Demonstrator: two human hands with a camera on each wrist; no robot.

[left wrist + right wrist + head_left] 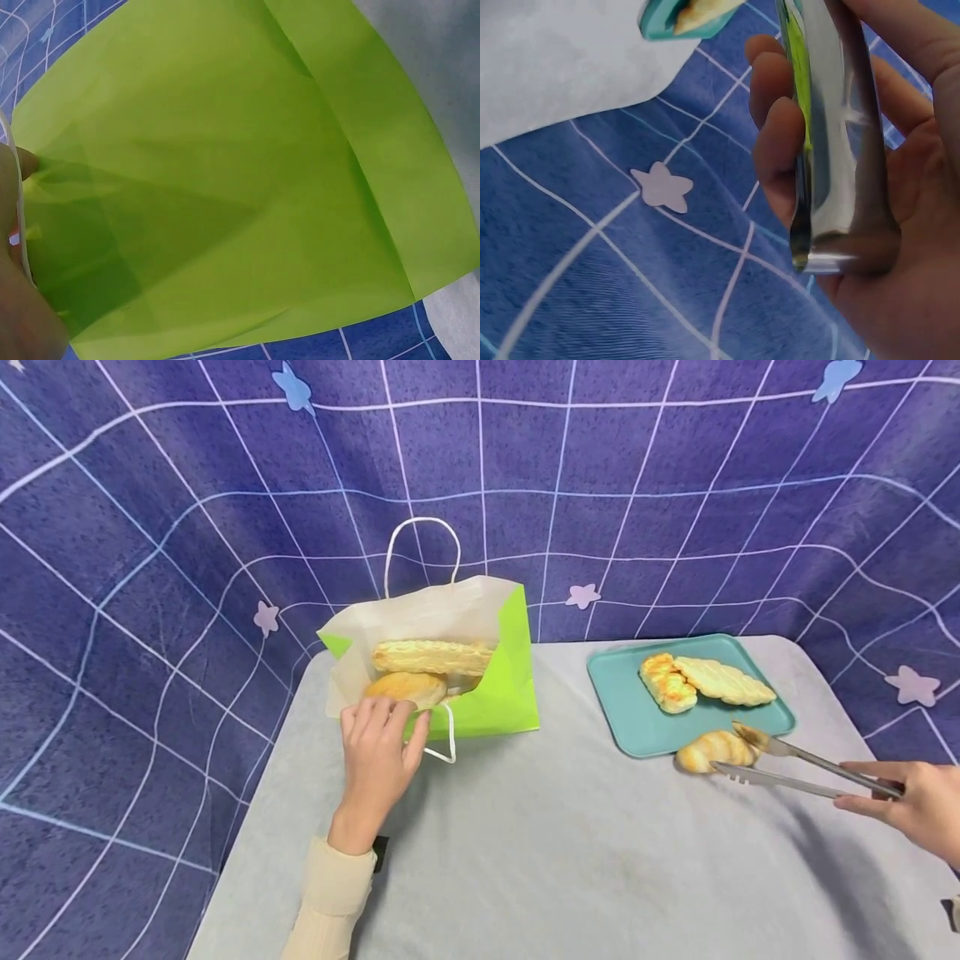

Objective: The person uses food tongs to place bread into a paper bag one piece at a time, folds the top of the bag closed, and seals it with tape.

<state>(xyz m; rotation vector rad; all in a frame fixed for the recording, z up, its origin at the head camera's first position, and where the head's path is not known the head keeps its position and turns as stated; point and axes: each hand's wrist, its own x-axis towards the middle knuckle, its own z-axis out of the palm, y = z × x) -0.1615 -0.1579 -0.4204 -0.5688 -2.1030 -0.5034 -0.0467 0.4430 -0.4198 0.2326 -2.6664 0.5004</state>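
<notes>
My left hand pinches the front rim of a green paper bag, beside its white front handle. In the left wrist view the bag's green side creases toward the fingers. Inside the bag lie a long ridged bread and a rounded bread. My right hand holds metal tongs, whose spread tips stand on either side of a striped bread roll at the tray's front edge. The right wrist view shows the tongs' hinge end across the palm.
A teal tray at the right holds a browned bread piece and a braided bread. Grey-white cloth covers the table. Blue grid-patterned fabric hangs behind and at the sides. The bag's rear handle stands up.
</notes>
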